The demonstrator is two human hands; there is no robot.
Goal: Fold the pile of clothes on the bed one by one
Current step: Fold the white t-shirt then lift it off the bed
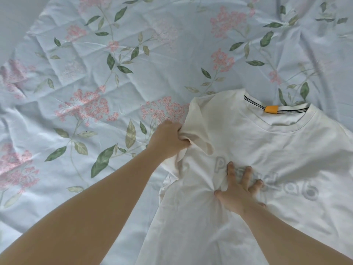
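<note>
The white T-shirt (267,153) lies front-up on the right side of the bed, its collar (275,111) pointing away from me and its body running back toward me, so the long axis goes from the far neckline down to the near edge of the view. An orange tab (271,109) sits inside the back of the neck, and pale grey lettering (298,186) crosses the chest. My left hand (169,139) reaches out on a straight arm and grips the left sleeve (198,127) at its edge, fingers curled round a bunch of cloth, with the sleeve turned in over the shoulder. My right hand (239,190) rests flat on the chest, fingers spread and pressing onto the lettering, the cloth puckering around my palm. The shirt's body lies under and between my forearms, its right side running out of view. Under it all is the pale blue floral sheet (95,73), creased, covering the bed to my left and beyond.
</note>
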